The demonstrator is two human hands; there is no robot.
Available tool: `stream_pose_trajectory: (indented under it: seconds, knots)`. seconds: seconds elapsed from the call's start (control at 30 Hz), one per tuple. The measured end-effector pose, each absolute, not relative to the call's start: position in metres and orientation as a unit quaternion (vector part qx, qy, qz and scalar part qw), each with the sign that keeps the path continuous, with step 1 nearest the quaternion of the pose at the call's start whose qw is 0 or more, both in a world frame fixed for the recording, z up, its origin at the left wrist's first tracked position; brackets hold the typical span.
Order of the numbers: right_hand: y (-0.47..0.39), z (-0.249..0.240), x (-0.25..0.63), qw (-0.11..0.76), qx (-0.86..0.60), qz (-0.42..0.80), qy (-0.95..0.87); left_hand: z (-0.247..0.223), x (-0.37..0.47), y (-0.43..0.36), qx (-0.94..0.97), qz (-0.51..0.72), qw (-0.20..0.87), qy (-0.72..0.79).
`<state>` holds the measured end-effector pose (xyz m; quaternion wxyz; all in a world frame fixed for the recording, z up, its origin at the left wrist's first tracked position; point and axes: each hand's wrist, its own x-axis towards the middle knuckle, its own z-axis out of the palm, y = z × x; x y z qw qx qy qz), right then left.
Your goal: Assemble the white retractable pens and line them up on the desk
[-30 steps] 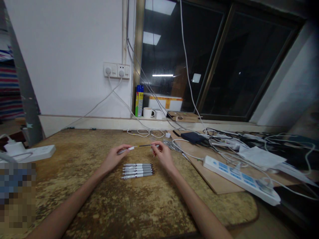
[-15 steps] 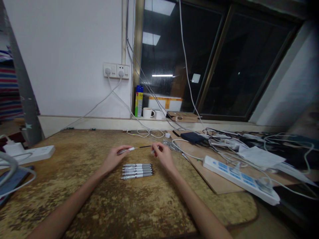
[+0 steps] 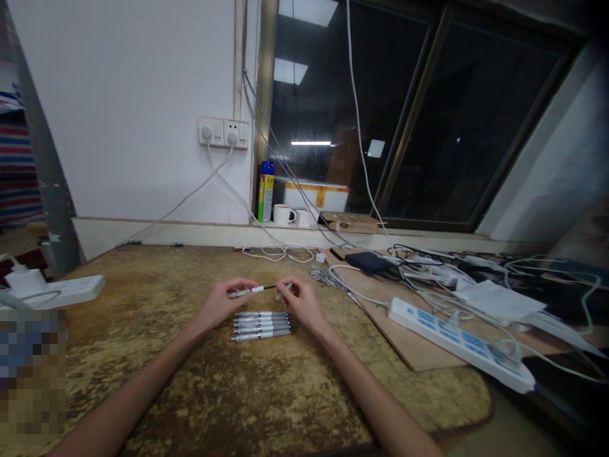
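Note:
Over the table, my left hand (image 3: 227, 301) is closed round a white and grey pen barrel (image 3: 246, 292), pinched between thumb and fingers. A short dark length of pen refill (image 3: 269, 287) sticks out of the barrel's right end. My right hand (image 3: 299, 298) pinches the far end of that refill, and a small pale grey piece shows at its fingertips. Just below both hands, several white and grey pens (image 3: 261, 325) lie side by side in a stack of parallel rows, tips and clips pointing sideways.
A worn wooden table (image 3: 200, 393) carries everything. To the right are a white power strip (image 3: 459, 343), tangled cables, papers (image 3: 499, 301) and a small clear plastic bag (image 3: 325, 275). Another power strip (image 3: 76, 292) sits at left. A spray can (image 3: 266, 193) and mug (image 3: 283, 214) stand on the sill.
My right hand has moved left towards my left hand. Less of the dark refill shows between them, and more of it is inside the barrel.

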<state>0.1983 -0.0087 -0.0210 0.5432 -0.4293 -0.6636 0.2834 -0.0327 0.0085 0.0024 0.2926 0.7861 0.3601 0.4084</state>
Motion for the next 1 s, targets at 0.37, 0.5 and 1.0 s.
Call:
stream_pose_trajectory:
  seconds: [0.37, 0.5, 1.0]
  knots:
    - [0.002, -0.032, 0.2, 0.553, -0.406, 0.367, -0.629, -0.002, -0.033, 0.012, 0.785, 0.4, 0.296, 0.368]
    - [0.009, -0.036, 0.206, 0.598, -0.429, 0.355, -0.577, -0.002, -0.035, 0.013, 0.784, 0.406, 0.289, 0.371]
    - [-0.001, -0.02, 0.204, 0.614, -0.398, 0.365, -0.576, -0.002, -0.036, 0.013, 0.782, 0.403, 0.28, 0.383]
